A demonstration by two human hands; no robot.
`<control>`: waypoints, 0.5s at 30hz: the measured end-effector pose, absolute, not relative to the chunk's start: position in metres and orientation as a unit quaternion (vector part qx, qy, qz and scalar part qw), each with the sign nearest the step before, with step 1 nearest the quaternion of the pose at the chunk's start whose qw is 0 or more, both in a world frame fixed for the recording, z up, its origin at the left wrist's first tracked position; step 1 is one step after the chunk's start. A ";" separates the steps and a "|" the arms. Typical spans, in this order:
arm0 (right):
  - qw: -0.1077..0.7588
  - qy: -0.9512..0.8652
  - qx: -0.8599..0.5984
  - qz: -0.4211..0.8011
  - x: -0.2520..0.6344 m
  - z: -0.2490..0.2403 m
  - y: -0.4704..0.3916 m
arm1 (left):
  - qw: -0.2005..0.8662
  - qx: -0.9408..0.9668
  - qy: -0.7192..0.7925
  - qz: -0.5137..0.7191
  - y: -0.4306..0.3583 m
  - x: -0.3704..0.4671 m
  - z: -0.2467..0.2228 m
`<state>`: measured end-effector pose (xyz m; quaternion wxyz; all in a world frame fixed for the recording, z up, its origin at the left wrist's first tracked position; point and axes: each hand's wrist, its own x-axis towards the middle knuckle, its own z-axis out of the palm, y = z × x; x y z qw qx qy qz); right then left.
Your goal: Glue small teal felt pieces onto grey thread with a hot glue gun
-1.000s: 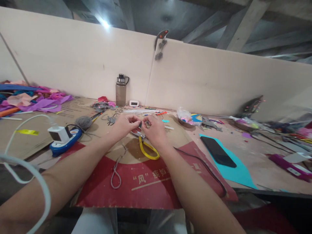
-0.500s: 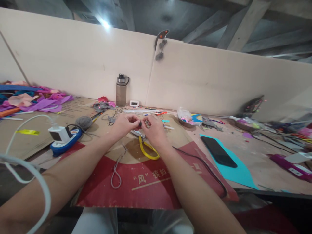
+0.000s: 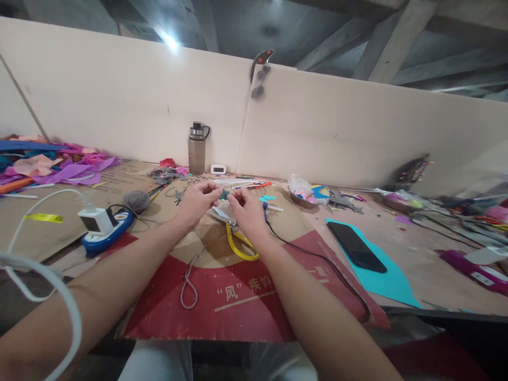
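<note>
Above the middle of the cardboard, my left hand (image 3: 199, 202) and my right hand (image 3: 248, 212) face each other with thumbs and fingertips pinched. A small dark green piece (image 3: 224, 195) spans the short gap between them; its fine shape is too small to make out. Just below lie scissors with yellow handles (image 3: 243, 251), their blades partly hidden by my right hand. A grey yarn loop (image 3: 189, 293) rests on the red print nearer to me. Beside my right hand shows a bit of a blue tool (image 3: 265, 207) with a black cord.
Left are a grey yarn ball (image 3: 137, 201) and a blue power strip (image 3: 107, 233) with a white charger. A bottle (image 3: 197, 151) stands by the partition. Rightward, a black phone (image 3: 356, 246) lies on turquoise sheet (image 3: 397, 291); a bowl (image 3: 305, 201) holds scraps.
My hands have drawn slightly apart, and the dark green piece shows more between the fingertips. The blue tool has come into sight beside my right hand. Scissors and yarn loop stay put.
</note>
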<state>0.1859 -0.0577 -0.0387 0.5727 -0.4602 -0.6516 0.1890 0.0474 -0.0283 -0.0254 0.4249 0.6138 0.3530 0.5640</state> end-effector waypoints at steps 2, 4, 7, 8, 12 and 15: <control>0.579 -0.638 -0.461 0.211 0.186 -0.038 -0.057 | 0.438 0.610 0.344 0.563 -0.028 0.048 -0.027; 0.583 -0.632 -0.463 0.218 0.186 -0.039 -0.056 | 0.452 0.607 0.337 0.561 -0.028 0.049 -0.028; 0.581 -0.632 -0.465 0.214 0.186 -0.041 -0.054 | 0.468 0.597 0.336 0.558 -0.027 0.049 -0.029; 0.578 -0.636 -0.466 0.211 0.187 -0.041 -0.053 | 0.466 0.598 0.337 0.559 -0.026 0.048 -0.029; 0.551 -0.673 -0.457 0.188 0.186 -0.042 -0.054 | 0.397 0.622 0.355 0.573 -0.021 0.044 -0.028; 0.510 -0.727 -0.436 0.144 0.181 -0.041 -0.060 | 0.399 0.577 0.367 0.611 -0.018 0.039 -0.025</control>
